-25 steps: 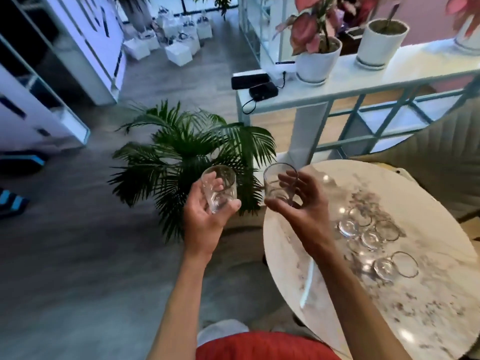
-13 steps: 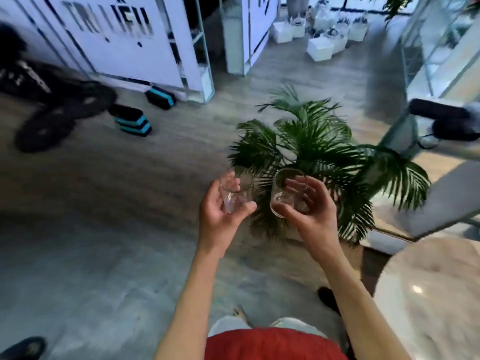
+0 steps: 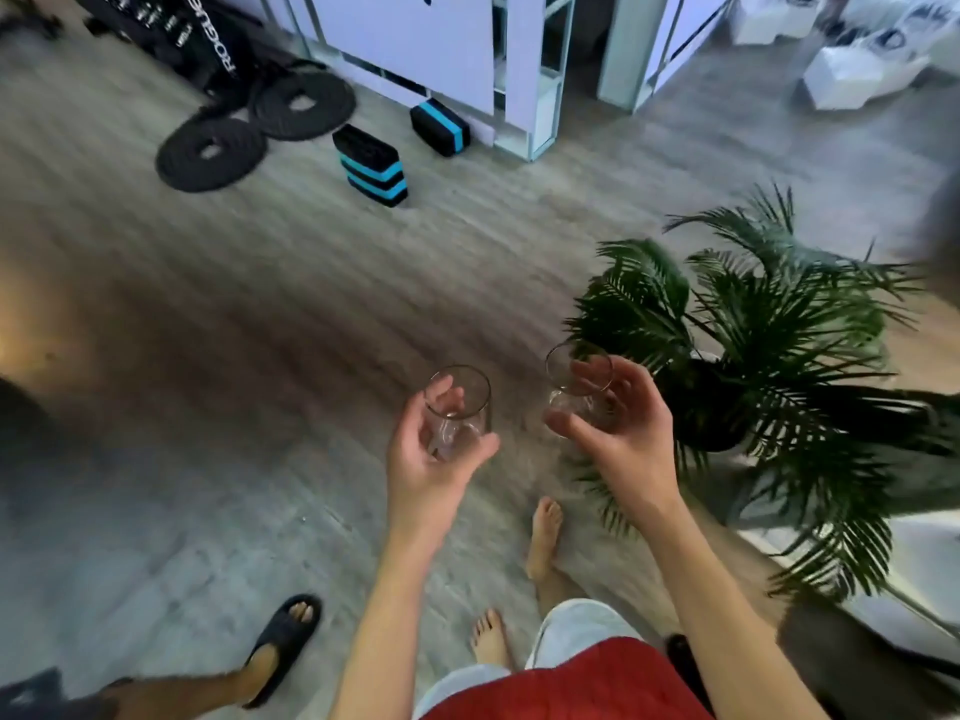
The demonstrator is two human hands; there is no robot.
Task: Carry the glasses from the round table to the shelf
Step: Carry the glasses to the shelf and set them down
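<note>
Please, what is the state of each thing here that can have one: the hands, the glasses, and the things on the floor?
Left hand: grips the left glass, over the floor.
Left glass: mouth up, looks empty.
Right hand: grips the right glass.
Right glass: mouth up, looks empty.
Black ropes: coiled flat on the floor.
Black-and-blue blocks: some stacked, one apart.
Potted palm: upright on the floor.
</note>
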